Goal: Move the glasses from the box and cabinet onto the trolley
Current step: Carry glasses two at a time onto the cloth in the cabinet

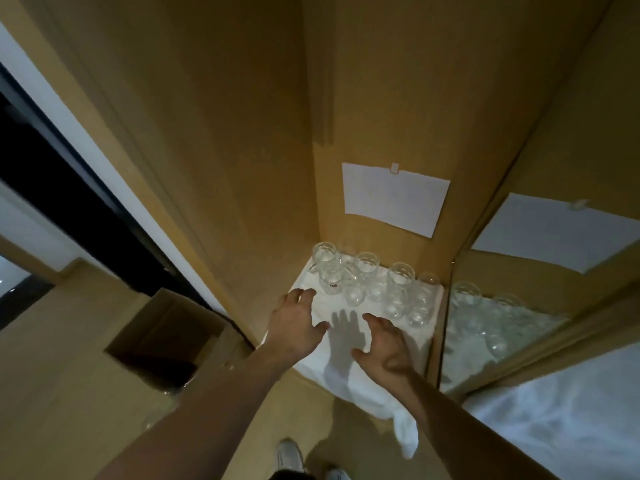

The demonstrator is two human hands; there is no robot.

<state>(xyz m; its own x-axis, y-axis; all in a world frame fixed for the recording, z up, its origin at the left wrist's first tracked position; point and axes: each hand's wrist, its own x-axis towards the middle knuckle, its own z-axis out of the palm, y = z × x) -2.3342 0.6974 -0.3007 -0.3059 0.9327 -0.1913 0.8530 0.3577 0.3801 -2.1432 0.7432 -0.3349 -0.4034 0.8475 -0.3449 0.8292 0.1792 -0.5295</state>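
Several clear glasses [377,285] stand in rows at the back of a cabinet shelf covered with a white cloth [349,375]. My left hand [298,323] hovers over the cloth's left part with fingers spread, just short of the nearest glass [330,282]. My right hand [382,344] is beside it, fingers spread and relaxed, a little in front of the glasses. Neither hand holds anything. More glasses [485,317] show to the right in a mirrored or glass panel.
An open cardboard box [166,337] sits low on the left, with glassware dimly seen inside. Wooden cabinet walls [242,168] close in on the shelf; white paper sheets [394,199] are taped to them. My shoes [291,455] show below.
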